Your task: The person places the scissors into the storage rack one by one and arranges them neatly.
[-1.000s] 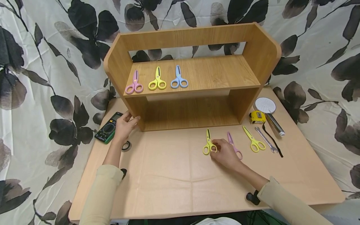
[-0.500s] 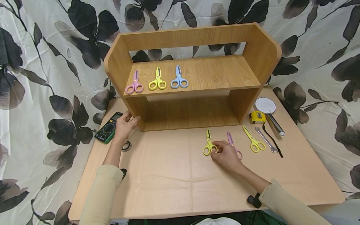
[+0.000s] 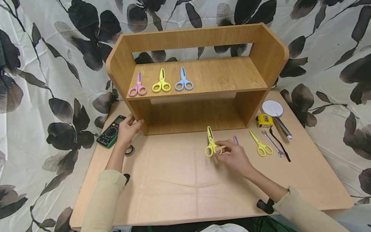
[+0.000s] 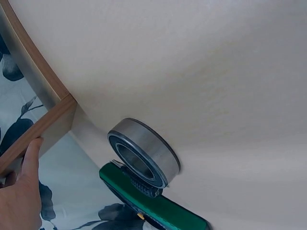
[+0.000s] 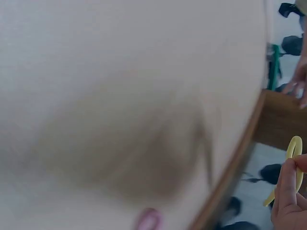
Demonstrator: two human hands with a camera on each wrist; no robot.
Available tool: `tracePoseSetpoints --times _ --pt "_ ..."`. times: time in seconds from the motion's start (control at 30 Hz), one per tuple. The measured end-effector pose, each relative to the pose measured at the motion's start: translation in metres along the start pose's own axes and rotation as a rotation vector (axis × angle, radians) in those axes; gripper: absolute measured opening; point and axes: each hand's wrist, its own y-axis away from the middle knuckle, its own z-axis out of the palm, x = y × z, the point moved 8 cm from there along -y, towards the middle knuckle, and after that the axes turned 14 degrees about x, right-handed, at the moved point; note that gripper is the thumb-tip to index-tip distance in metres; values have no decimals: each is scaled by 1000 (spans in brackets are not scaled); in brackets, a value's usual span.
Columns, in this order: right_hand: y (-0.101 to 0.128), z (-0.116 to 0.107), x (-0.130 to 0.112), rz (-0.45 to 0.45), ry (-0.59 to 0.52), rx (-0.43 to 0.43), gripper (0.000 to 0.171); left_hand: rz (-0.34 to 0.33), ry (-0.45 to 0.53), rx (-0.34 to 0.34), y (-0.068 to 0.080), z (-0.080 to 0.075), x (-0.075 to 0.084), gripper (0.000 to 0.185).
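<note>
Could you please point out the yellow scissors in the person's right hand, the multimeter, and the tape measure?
yellow scissors [image 3: 211,145]: head view, at the pivot above the handles.
multimeter [image 3: 111,132]: head view, on the dial.
tape measure [image 3: 264,120]: head view, on the yellow case.

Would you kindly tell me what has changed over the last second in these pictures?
The right hand, pinching the yellow scissors by a handle ring, has drawn them slightly left and toward the shelf. The left hand stays on the shelf's corner; the three scissors on the shelf and the other tools have not moved.
</note>
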Motion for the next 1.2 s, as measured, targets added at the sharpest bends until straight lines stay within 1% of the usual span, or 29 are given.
tracePoseSetpoints --times 0.13,0.27,0.37,0.5,0.6,0.73,0.8,0.9,1.07,1.17,1.2 --pt "-4 -8 -27 -61 -32 8 40 -7 4 1 0 0 0 68" --pt "-9 -17 -53 -69 -66 8 41 -13 8 4 0 0 -1 67" --pt "-14 -24 -71 -82 -124 3 40 -10 4 8 0 -1 -1 67" --pt "-23 -33 -91 -100 -165 6 39 -1 -11 6 0 -1 -1 67" --pt "-31 -40 -104 -129 -159 23 39 1 -14 3 0 -1 -1 68" --pt "-43 -47 -122 -205 -134 62 38 -1 -11 1 0 0 1 68" --pt "-52 -50 -129 -228 -108 84 37 -4 -13 2 0 0 1 68" --pt "-69 -55 -136 -230 -82 112 36 -13 -8 0 1 -1 3 68" --pt "-104 -57 -142 -201 -30 139 38 -40 5 -14 8 1 14 68" --pt "-125 -54 -144 -163 -12 132 40 -41 -3 -20 13 1 22 68" --pt "-131 -53 -144 -154 -2 128 40 -37 -6 -20 12 1 20 68"
